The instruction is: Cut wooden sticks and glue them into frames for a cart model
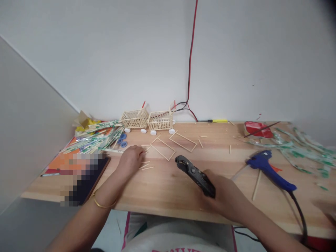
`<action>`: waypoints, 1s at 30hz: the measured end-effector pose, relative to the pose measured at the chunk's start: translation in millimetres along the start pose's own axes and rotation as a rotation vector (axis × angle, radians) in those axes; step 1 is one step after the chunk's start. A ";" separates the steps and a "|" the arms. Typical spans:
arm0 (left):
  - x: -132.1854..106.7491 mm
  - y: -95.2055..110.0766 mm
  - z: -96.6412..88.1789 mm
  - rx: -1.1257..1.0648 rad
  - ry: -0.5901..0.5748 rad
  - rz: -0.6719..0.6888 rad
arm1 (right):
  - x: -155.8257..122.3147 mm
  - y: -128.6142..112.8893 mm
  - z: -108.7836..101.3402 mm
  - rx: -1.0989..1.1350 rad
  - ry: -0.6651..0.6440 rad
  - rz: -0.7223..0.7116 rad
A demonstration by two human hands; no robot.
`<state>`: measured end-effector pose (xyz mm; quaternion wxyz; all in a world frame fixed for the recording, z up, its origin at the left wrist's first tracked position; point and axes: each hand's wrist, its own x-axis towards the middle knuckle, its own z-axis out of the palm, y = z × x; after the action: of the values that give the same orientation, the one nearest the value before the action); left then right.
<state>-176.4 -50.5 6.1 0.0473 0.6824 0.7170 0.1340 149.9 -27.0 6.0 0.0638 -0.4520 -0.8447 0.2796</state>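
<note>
Nearest, right hand has its fingers wrapped tight around black pliers held just above the wooden table, while farther off left hand curls its fingertips down onto loose thin sticks, before two stick carts.

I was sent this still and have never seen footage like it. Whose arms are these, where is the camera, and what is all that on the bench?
The camera sits on a person's head and looks down at their own two bare hands over a wooden table. The right hand grips black pliers. The left hand, with a gold bangle at the wrist, rests on thin wooden sticks. Behind stand two small stick carts on white wheels, with two stick frames lying flat in front. A blue glue gun lies at the right, empty wrappers at the left, and a phone near the edge.
</note>
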 end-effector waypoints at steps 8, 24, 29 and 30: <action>10.1 5.1 -7.3 0.030 -0.008 -0.069 | -3.2 0.4 -5.0 0.019 0.012 0.027; -17.9 83.7 -1.9 -1.364 -0.136 -0.097 | 10.7 -15.4 -9.5 0.145 0.142 -0.148; -24.1 105.6 -0.9 -1.399 -0.062 -0.101 | 7.0 -25.2 -14.7 0.154 0.123 -0.213; -23.5 105.9 -1.4 -1.371 -0.054 -0.086 | 5.7 -26.1 -15.9 0.150 0.117 -0.205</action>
<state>-73.0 -70.5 31.9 0.4916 0.4723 0.4955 0.5382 133.3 -27.2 32.4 0.1746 -0.3729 -0.8578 0.3075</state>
